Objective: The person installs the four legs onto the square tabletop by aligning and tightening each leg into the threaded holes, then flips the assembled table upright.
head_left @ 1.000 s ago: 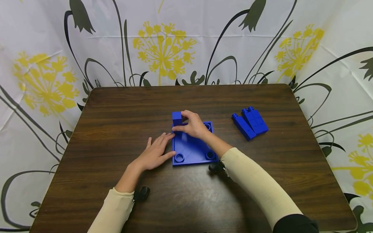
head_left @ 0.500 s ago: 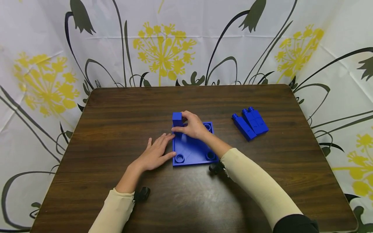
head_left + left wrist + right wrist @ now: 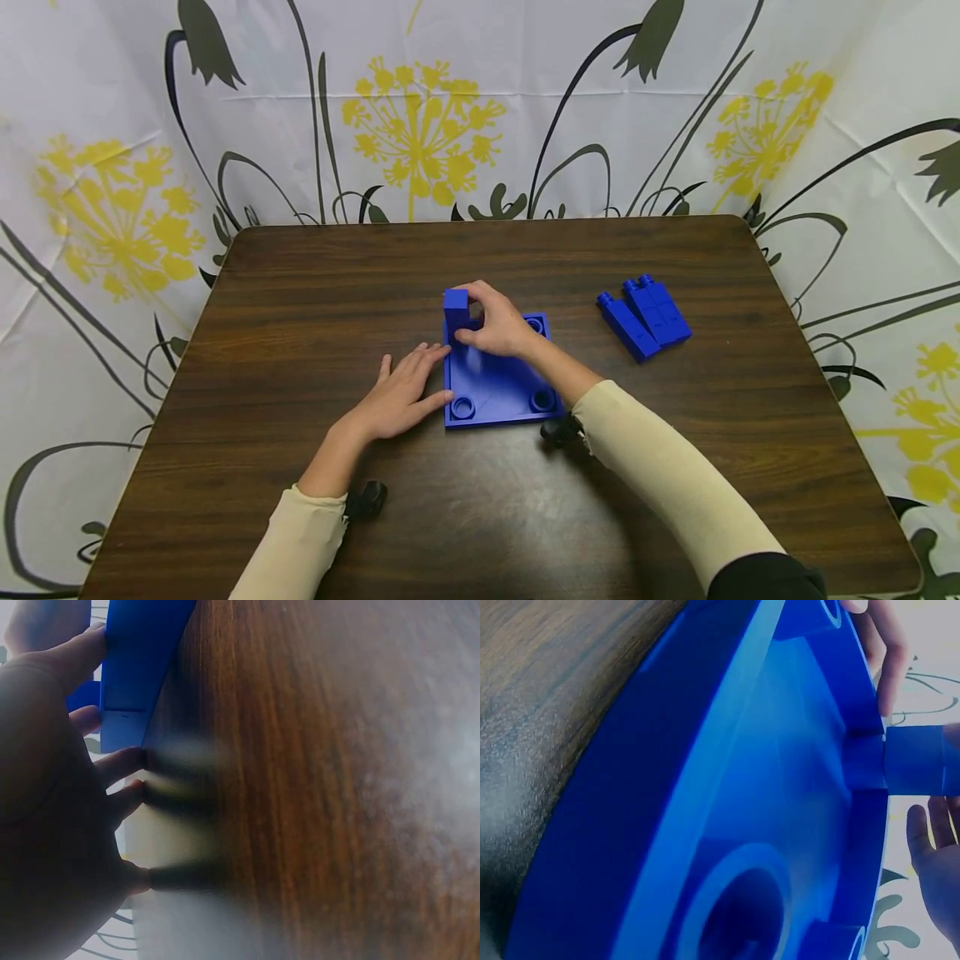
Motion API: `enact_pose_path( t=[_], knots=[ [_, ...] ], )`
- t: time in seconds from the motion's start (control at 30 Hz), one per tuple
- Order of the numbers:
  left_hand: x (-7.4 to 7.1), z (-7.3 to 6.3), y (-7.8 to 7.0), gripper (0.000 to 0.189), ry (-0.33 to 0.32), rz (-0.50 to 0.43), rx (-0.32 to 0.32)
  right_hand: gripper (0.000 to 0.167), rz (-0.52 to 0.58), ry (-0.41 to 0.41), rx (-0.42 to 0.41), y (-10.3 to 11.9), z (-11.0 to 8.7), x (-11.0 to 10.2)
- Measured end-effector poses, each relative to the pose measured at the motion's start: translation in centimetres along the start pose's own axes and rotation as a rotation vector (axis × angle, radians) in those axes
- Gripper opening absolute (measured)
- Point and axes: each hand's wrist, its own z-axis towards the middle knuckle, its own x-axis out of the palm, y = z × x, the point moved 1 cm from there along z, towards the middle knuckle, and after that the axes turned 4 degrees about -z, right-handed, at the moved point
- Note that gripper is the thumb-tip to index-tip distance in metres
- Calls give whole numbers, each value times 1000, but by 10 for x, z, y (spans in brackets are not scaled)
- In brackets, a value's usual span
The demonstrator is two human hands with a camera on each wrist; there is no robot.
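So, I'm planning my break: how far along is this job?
Done, it seems: the base lies sockets up. In hand: the right hand grips a block upright at the far-left corner, full seating unclear; the left hand touches the base. Probably remaining: three loose blocks, three open sockets.

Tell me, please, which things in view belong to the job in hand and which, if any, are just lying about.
Job in hand:
blue base, touched by the left hand
upright blue leg, held by the right hand
three loose blue legs, probably, since they match

Just surroundings:
brown table
patterned cloth
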Motion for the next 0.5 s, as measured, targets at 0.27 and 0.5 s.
enact_pose_path(
  t=[0.27,0.5],
  knots=[
    [0,0,0,70,2,-2,-2,72,194,126,13,6,0,-2],
    [0,0,-1,70,1,0,-7,70,283,186,-34,2,1,-2]
  ],
)
